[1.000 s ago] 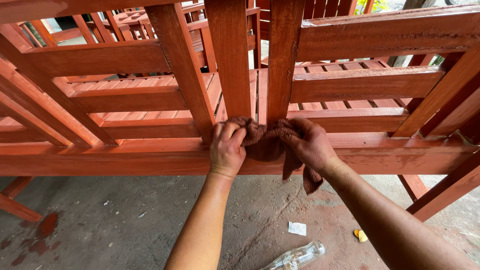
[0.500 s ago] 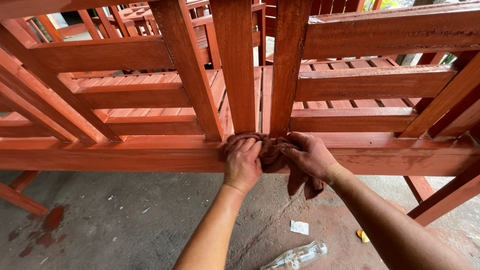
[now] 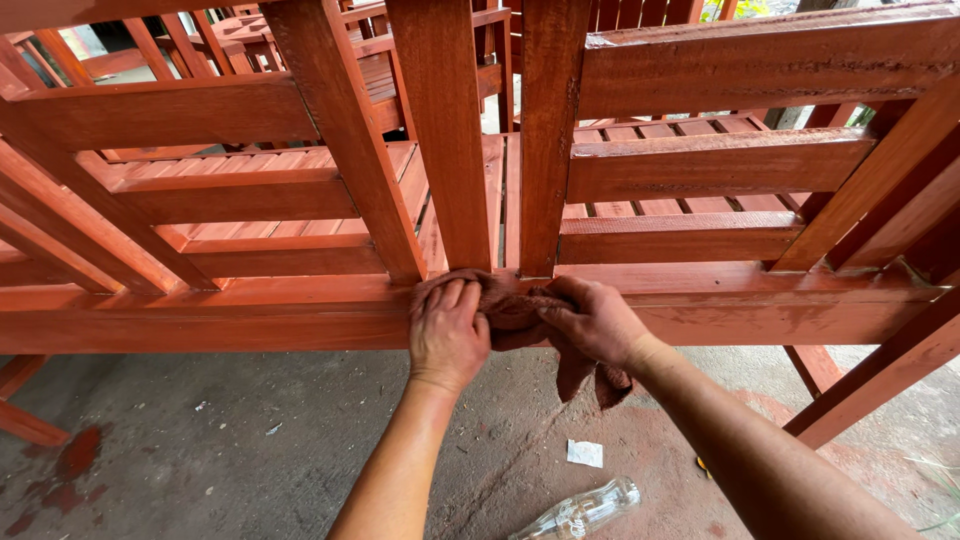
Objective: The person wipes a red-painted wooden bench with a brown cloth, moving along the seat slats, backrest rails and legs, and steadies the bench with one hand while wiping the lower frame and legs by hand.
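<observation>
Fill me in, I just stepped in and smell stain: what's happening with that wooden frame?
A person is pressing a reddish-brown rag against the lower rail of a red-stained wooden frame, right at the foot of two upright slats. The left hand lies flat on the rag, and the right hand grips its bunched end, with a loose tail hanging below. On the concrete floor beneath lie a clear bottle on its side and a small scrap of paper.

Reddish-orange stained wooden slatted frame (image 3: 300,320), uniform colour, darker streaks on rails; reddish-brown crumpled cloth rag (image 3: 520,310), stain-soaked; grey concrete floor (image 3: 200,450), red stain patches; clear plastic bottle (image 3: 585,510); white paper scrap (image 3: 585,453)
</observation>
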